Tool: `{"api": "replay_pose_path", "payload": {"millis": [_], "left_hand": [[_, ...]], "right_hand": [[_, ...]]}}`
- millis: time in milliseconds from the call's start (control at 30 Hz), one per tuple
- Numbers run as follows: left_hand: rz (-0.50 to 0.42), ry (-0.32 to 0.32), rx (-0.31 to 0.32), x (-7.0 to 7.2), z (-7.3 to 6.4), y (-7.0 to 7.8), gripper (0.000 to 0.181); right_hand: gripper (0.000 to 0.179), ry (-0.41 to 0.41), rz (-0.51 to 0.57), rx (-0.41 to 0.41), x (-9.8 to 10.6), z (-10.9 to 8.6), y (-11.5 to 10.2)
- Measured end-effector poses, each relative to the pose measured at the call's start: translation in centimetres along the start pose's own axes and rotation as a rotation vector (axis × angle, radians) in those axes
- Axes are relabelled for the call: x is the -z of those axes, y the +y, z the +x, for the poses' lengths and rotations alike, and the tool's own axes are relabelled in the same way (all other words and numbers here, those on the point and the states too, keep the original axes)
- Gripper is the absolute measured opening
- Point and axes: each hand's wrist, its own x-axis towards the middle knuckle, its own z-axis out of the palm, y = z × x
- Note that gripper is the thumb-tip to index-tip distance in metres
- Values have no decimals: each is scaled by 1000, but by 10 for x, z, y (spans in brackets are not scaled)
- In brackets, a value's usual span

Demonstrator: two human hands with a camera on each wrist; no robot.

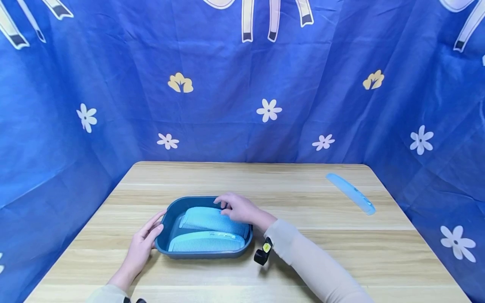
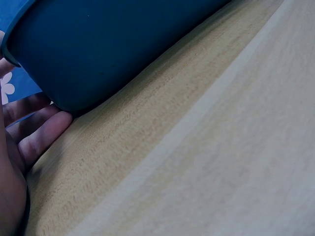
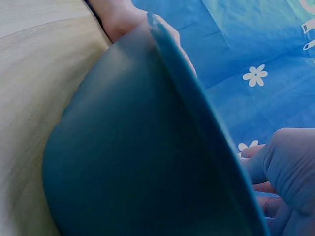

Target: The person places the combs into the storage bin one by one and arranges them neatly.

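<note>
A dark teal plastic basin (image 1: 204, 255) stands on the table, left of centre. Inside it lie light blue combs: one at the near side (image 1: 206, 243) and one behind it (image 1: 204, 216), partly covered by my right hand. My left hand (image 1: 142, 242) grips the basin's left end, thumb at the rim; the left wrist view shows fingers (image 2: 47, 135) against the outer wall low down. Over the basin's back right part hovers my right hand (image 1: 238, 208), fingers loosely bent and spread, near the back comb; whether they touch it I cannot tell.
Another light blue comb (image 1: 351, 194) lies slantwise on the table's right back part. The wood-grain table (image 1: 322, 269) is enclosed behind and at both sides by a blue patterned cloth (image 1: 227, 105). A black wrist camera (image 1: 262, 254) sticks out below my right sleeve, near the basin.
</note>
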Motion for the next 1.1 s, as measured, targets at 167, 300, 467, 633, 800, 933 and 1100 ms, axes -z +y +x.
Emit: {"api": "replay_pose_path", "payload": {"millis": [167, 300, 467, 633, 800, 933, 1100], "left_hand": [[-2, -2, -2, 0, 0, 0, 44], [0, -1, -4, 0, -1, 0, 43], [-3, -1, -6, 0, -1, 0, 43], [-2, -1, -12, 0, 0, 0, 43], [-6, -9, -16, 1, 0, 0, 44], [-3, -11, -16, 1, 0, 1, 44], [8, -11, -14, 1, 0, 1, 45]], "right_hand": [[34, 33, 74, 6, 5, -3, 4], [33, 55, 91, 16, 7, -8, 8], [33, 92, 110, 24, 8, -17, 11], [35, 99, 170, 9, 13, -20, 13], [34, 138, 182, -4, 21, -24, 17], [33, 204, 200, 1, 27, -27, 22], [33, 259, 225, 28, 31, -32, 27]]}}
